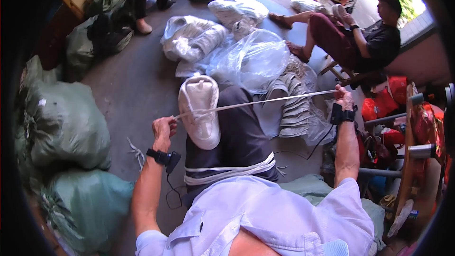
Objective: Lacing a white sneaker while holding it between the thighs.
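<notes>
A white shoe point(204, 135) rests on my lap, over my left knee, its toe pointing toward me. A white shoelace point(279, 98) runs through its eyelets and is drawn out to both sides. My left hand point(164, 127) pinches the short end just left of the shoe. Far out to the right, my right hand point(344, 97) grips the long end, and the lace is stretched taut between. A bundle of white laces point(232, 171) lies across my thighs. Both wrists wear black straps with small devices.
Clear plastic bags point(251, 59) and a stack of shoes point(295, 109) lie on the floor ahead. Green sacks point(68, 118) stand at the left. A wooden-framed rack point(406, 161) with red items is at the right. A person point(365, 38) sits far right handling a shoe; others sit farther back.
</notes>
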### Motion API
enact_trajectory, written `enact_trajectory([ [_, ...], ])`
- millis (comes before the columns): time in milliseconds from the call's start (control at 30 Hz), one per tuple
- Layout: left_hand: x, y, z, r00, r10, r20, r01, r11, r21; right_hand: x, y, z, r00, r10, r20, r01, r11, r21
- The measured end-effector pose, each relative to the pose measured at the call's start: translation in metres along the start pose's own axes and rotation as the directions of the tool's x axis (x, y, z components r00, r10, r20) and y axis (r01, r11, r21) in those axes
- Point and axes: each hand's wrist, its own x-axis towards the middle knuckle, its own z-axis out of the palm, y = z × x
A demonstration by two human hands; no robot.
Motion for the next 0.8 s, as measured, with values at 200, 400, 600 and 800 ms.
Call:
enact_trajectory([
  [200, 0.017, -0.004, 0.009, 0.933, -0.293, 0.21, 0.348, 0.882, -0.316, -0.014, -0.015, -0.002, 0.974, 0.152, -0.165, -0.16, 0.986, -0.038],
  [400, 0.076, -0.024, -0.027, 0.758, -0.212, 0.617, 0.65, 0.326, -0.687, -0.021, -0.028, -0.004, 0.976, 0.137, -0.171, -0.127, 0.99, 0.064],
  [600, 0.038, 0.013, -0.058, 0.861, -0.238, 0.449, 0.443, 0.785, -0.434, -0.014, -0.026, -0.031, 0.965, 0.107, -0.239, -0.081, 0.99, 0.113],
  [800, 0.023, 0.006, -0.141, 0.951, -0.088, 0.295, 0.291, 0.569, -0.769, -0.008, -0.014, -0.036, 0.983, 0.112, -0.145, -0.086, 0.982, 0.17],
])
